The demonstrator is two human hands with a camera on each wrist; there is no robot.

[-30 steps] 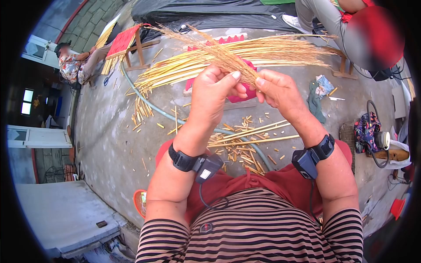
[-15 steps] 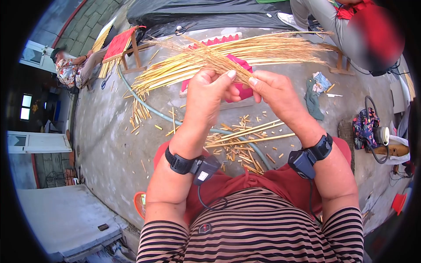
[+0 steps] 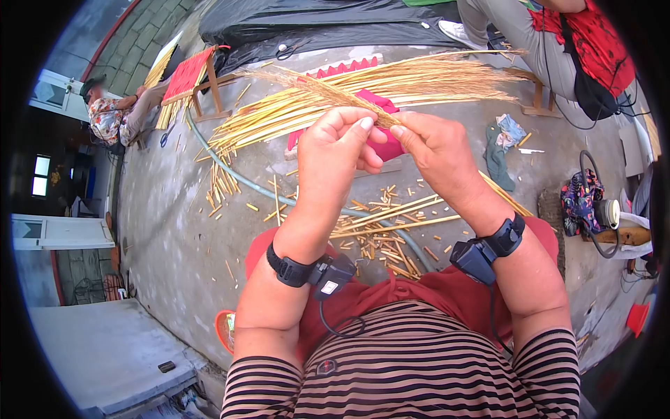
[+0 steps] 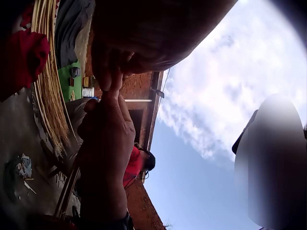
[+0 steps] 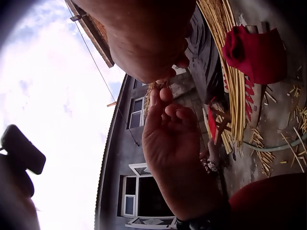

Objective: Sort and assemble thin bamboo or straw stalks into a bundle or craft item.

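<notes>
A thin bunch of dry, feathery-topped stalks (image 3: 328, 89) slants through both hands, its brushy heads pointing up and left in the head view. My left hand (image 3: 333, 150) pinches the bunch between thumb and fingers. Close beside it, my right hand (image 3: 443, 148) grips the same bunch with thumb and curled fingers. Yellow stalk ends (image 3: 508, 195) show beyond the right forearm. In the left wrist view the right hand (image 4: 106, 139) meets the shadowed left hand, and the right wrist view shows the left hand (image 5: 170, 132) with curled fingers; the pinched part is mostly hidden there.
A large pile of long stalks (image 3: 433, 77) lies across a low support with a red cloth (image 3: 366, 98). Cut stalk pieces (image 3: 391, 241) and a hose (image 3: 237, 178) are on the floor. Other people (image 3: 115, 115) sit at left and upper right.
The bunch has turned slightly and its heads look narrower between the hands. Stalk ends have come into view beyond the right forearm. Both hands keep hold, the right one shifting slightly left.
</notes>
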